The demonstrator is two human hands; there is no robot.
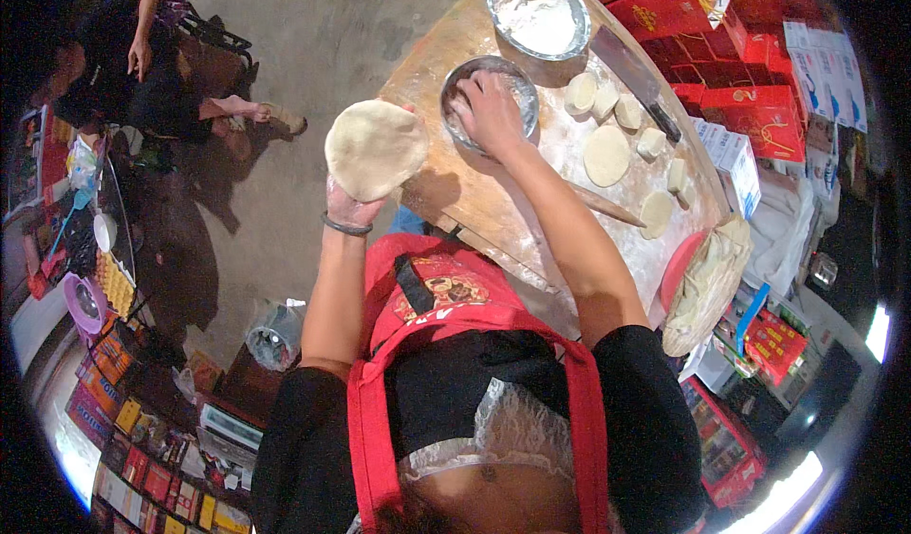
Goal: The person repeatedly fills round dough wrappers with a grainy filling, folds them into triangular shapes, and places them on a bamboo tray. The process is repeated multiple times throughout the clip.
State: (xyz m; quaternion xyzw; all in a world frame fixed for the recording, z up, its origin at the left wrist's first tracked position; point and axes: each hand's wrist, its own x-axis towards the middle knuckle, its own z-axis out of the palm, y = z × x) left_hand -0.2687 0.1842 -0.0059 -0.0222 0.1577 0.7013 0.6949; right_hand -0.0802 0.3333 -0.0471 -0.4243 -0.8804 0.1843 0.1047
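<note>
On my left hand (354,203) lies a flat round of dough (376,150), held off the left edge of the floured wooden board (441,86). My right hand (490,111) reaches into a metal bowl (532,100); its fingertips are down inside, and whether they grip anything cannot be told. Behind that bowl stands a larger metal bowl of white flour (537,18). Several dough pieces (628,111) and a flattened dough round (606,155) lie to the right. A wooden rolling pin (605,204) lies partly under my right forearm, its tip near another dough round (655,214).
A cleaver (626,64) lies along the board's right edge. A cloth-like cover (708,288) rests over a red container (682,267) at the near right corner. Red boxes (754,118) are stacked beyond. Another person (135,57) sits at the far left.
</note>
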